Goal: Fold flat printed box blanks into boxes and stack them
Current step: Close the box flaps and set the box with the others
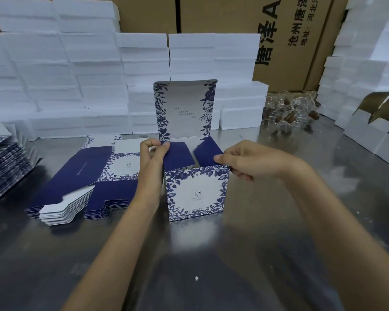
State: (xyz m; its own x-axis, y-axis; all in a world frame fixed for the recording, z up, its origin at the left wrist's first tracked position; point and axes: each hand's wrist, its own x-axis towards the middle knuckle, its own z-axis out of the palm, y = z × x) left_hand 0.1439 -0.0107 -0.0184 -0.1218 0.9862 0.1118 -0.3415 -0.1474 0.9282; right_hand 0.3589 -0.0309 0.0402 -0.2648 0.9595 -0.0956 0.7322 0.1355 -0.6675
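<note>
A half-folded blue-and-white floral box [197,191] stands upright on the steel table [211,254], its tall lid panel [185,108] raised at the back. My left hand [152,153] pinches the dark blue left side flap [177,153] near its top corner. My right hand [240,159] grips the box's upper right corner beside the right blue flap [208,151]. A stack of flat printed blanks [85,182] lies to the left of the box.
Another pile of blanks [5,167] sits at the far left edge. White foam blocks [76,75] are stacked high behind and at the right [368,63]. Brown cartons [290,37] stand at the back. Clear glass items [290,111] lie at back right, folded white boxes [377,122] beyond.
</note>
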